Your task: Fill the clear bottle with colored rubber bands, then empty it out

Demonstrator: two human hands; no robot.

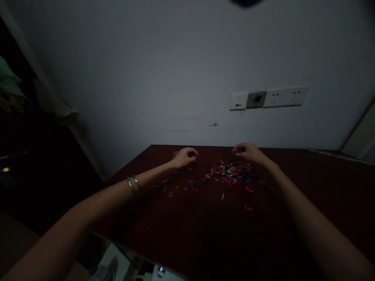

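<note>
A heap of small coloured rubber bands (pixel 231 171) lies on the dark reddish table (pixel 187 218), pink, yellow, blue and red among them. My right hand (pixel 250 152) is just above the heap's far right side, its fingers closed on a few rubber bands (pixel 238 150) that look purple and blue. To the left of the heap, my left hand (pixel 184 157) hovers low over the table with fingers curled and the tips close to the thumb. Whatever may be between them is too small and dark to make out. Part of a clear container (pixel 175 153) shows behind the left hand.
Loose bands are scattered left of and in front of the heap, including a yellow band (pixel 171 194) and a pink band (pixel 248 208). The pale wall (pixel 175 78) with sockets (pixel 283 96) rises behind the table. Below the near left edge is an open drawer (pixel 117 261) with white items.
</note>
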